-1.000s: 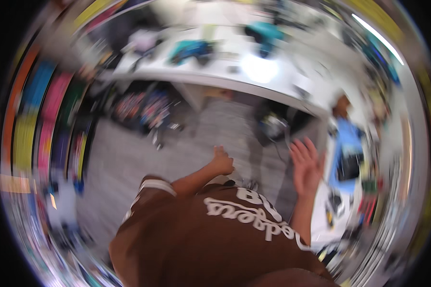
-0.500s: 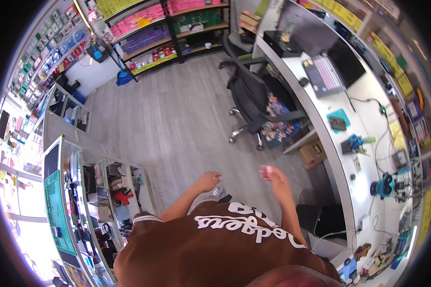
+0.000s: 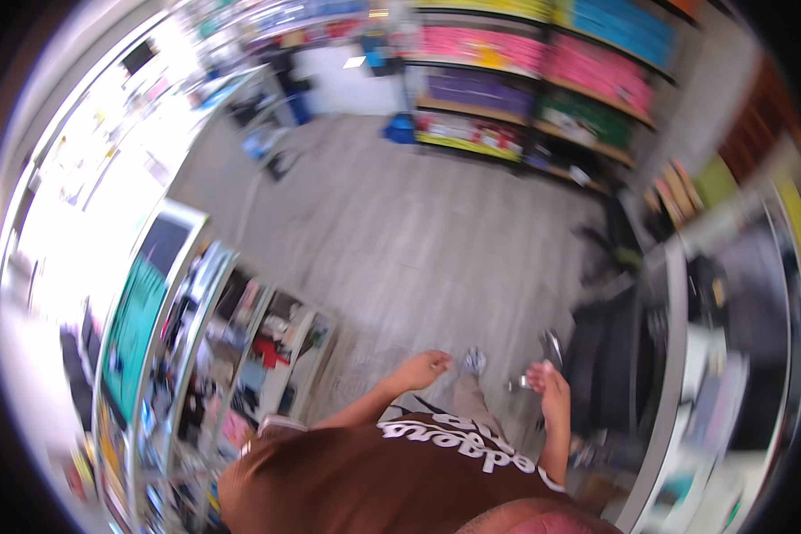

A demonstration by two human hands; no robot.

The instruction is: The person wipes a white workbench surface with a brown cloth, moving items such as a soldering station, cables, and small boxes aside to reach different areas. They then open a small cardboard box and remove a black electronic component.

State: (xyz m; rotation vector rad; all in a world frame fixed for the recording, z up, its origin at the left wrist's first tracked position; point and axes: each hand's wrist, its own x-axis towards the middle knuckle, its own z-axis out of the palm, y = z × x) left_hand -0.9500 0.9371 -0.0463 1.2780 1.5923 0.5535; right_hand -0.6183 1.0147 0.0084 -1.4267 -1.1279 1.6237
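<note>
Both my hands hang in front of my body above the wood-look floor (image 3: 383, 258), with nothing seen in them. My left hand (image 3: 424, 368) is open, its fingers loosely bent, nearest to a glass-sided cabinet with shelves of small goods (image 3: 271, 351). A shoe of mine (image 3: 473, 360) shows on the floor between the hands. My right hand (image 3: 550, 381) is open as well, its fingers slightly apart. It hangs beside a black office chair (image 3: 610, 356), whose shiny base legs appear just behind the fingers. Whether hand and chair touch, I cannot tell.
A long white desk (image 3: 672, 356) runs along the right, with a laptop (image 3: 721, 409) on it. Racks of pink, purple and blue packages (image 3: 481, 49) line the far wall. A blue dustpan (image 3: 399, 129) stands by them. At the left is a bright counter (image 3: 231, 98).
The view has swung right and forward; the chair and desk are now close beside my right hand and the racks look nearer. Both hands remain free of any object.
</note>
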